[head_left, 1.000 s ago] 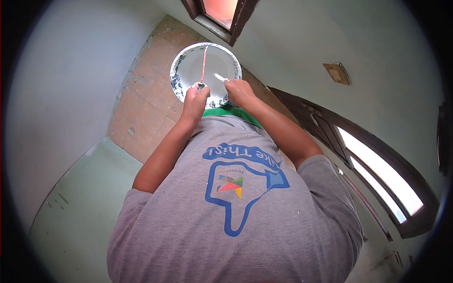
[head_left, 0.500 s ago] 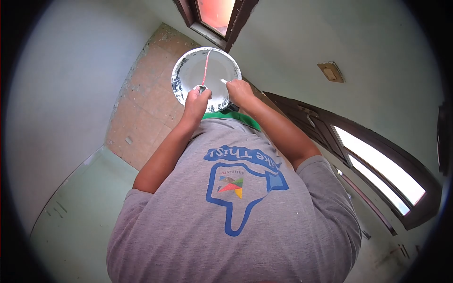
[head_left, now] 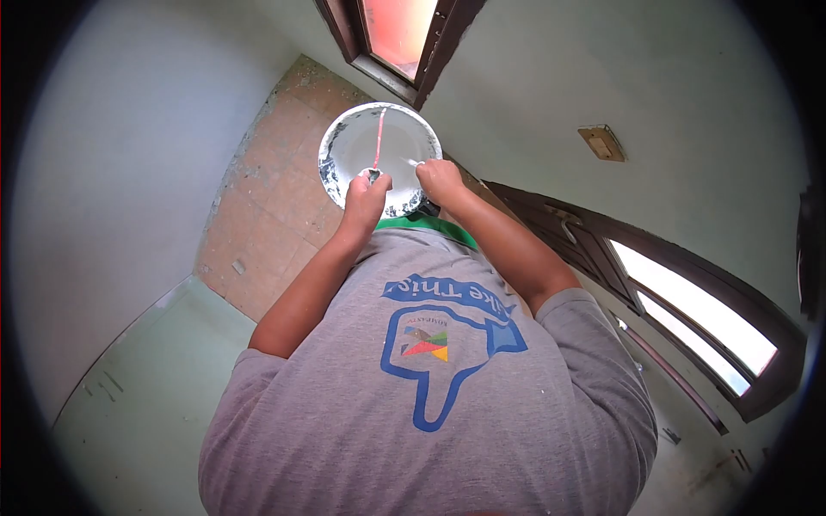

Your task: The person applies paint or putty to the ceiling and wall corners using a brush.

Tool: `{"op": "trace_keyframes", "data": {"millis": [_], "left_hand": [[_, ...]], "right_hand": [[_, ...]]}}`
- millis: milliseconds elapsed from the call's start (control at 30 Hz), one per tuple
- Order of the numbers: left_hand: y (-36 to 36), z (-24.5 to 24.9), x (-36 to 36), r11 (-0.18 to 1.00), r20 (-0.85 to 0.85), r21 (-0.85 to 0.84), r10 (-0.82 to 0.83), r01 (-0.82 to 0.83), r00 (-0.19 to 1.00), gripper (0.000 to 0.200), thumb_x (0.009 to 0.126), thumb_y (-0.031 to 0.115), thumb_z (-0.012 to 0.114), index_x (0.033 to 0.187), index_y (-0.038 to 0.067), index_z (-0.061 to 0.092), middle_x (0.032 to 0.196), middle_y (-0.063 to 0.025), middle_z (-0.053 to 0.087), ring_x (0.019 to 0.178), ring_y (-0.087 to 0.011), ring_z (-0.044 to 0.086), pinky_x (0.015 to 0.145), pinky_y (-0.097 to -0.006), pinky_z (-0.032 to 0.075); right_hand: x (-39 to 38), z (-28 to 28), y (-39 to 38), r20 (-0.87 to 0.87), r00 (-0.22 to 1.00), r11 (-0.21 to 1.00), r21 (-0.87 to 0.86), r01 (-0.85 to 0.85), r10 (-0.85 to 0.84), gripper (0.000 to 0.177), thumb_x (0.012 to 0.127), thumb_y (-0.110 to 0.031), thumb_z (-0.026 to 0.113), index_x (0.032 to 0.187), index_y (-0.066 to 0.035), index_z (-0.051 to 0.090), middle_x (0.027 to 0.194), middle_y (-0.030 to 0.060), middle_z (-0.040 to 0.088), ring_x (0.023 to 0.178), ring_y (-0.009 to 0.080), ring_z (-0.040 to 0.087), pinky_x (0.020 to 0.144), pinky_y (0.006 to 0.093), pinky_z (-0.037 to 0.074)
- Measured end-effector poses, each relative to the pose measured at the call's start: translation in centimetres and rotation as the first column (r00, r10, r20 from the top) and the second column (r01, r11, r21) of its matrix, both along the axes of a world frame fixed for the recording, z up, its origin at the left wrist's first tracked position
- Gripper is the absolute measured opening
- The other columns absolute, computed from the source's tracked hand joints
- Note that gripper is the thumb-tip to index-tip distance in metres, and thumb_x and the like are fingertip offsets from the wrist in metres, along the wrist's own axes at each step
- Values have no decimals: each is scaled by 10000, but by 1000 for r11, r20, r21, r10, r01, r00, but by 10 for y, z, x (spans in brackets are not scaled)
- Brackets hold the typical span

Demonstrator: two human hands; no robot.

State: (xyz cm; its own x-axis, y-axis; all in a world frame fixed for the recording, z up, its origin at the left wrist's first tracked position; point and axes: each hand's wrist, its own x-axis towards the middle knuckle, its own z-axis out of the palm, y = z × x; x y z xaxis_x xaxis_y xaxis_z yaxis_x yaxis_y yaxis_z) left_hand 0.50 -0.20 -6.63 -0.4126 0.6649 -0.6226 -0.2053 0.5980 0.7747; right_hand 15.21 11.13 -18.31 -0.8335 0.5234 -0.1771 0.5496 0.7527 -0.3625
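Note:
A round bucket [head_left: 329, 146] is in front of my body, its rim smeared with white and dark marks and its inside whitish. My left hand [head_left: 367, 198] is closed at its near left side, around the dark, white-smeared end of a thin reddish strip-like tool [head_left: 379, 138]. That strip spans the opening toward the far rim. At the right side of the bucket my right hand [head_left: 442, 182] is closed on a small white-tipped tool [head_left: 413, 162], which points inward over the opening. My fingers hide most of its handle.
Tan floor tiles [head_left: 275, 189] with specks lie left of the bucket, beside a pale wall [head_left: 129, 172]. A framed window [head_left: 397, 34] is beyond it. On the right are a wall switch [head_left: 602, 143] and a dark-framed door [head_left: 594, 245] with glass panes.
The bucket, both hands and the room sit slightly lower in view, as the camera has tilted. Both hands keep their grips, and the tools stay over the bucket.

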Motion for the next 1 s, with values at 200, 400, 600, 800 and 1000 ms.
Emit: {"op": "trace_keyframes", "data": {"millis": [200, 400, 600, 800, 1000], "left_hand": [[-3, 2, -1, 998, -68, 5, -59, 59, 996, 264, 832, 256, 581, 828, -7, 608, 696, -18, 580, 654, -110, 511, 611, -297, 419], [-4, 9, 1, 998, -26, 28, -54, 55, 998, 152, 830, 219, 560, 854, 69, 558, 638, 39, 461, 556, -63, 417, 493, -263, 324], [-8, 18, -1, 994, -70, 13, -111, 112, 991, 175, 814, 220, 581, 826, 45, 577, 637, 23, 495, 576, -73, 435, 524, -270, 344], [-4, 15, -3, 994, -28, -4, -107, 107, 994, 107, 817, 191, 567, 798, 95, 525, 604, 38, 431, 463, -73, 356, 414, -268, 269], [12, 22, -4, 990, 58, -18, -137, 138, 989, 165, 863, 233, 554, 752, 138, 476, 573, 70, 362, 426, -69, 312, 393, -261, 238]], "right_hand": [[0, 9, -3, 100, 995, 999, -18, -27, 28, 157, 805, -101, 587, 697, -34, 678, 745, 174, 682, 702, 363, 700, 626, 448, 569], [3, 19, -15, 76, 997, 999, -24, 30, -28, 116, 790, -81, 625, 760, -41, 730, 797, 194, 702, 762, 357, 715, 656, 435, 583], [11, 21, -9, 98, 990, 987, -119, 110, -98, 151, 849, -94, 592, 861, -17, 721, 825, 216, 696, 842, 366, 706, 692, 441, 569], [78, 85, -5, -79, 648, 423, -816, 394, -757, 208, 971, -144, 544, 1037, 2, 677, 787, 116, 676, 690, 236, 662, 617, 327, 510], [183, 147, -41, 109, 382, -119, -993, -2, -918, 249, 1012, -191, 549, 1180, -14, 598, 841, 16, 632, 668, 99, 577, 611, 258, 486]]}}
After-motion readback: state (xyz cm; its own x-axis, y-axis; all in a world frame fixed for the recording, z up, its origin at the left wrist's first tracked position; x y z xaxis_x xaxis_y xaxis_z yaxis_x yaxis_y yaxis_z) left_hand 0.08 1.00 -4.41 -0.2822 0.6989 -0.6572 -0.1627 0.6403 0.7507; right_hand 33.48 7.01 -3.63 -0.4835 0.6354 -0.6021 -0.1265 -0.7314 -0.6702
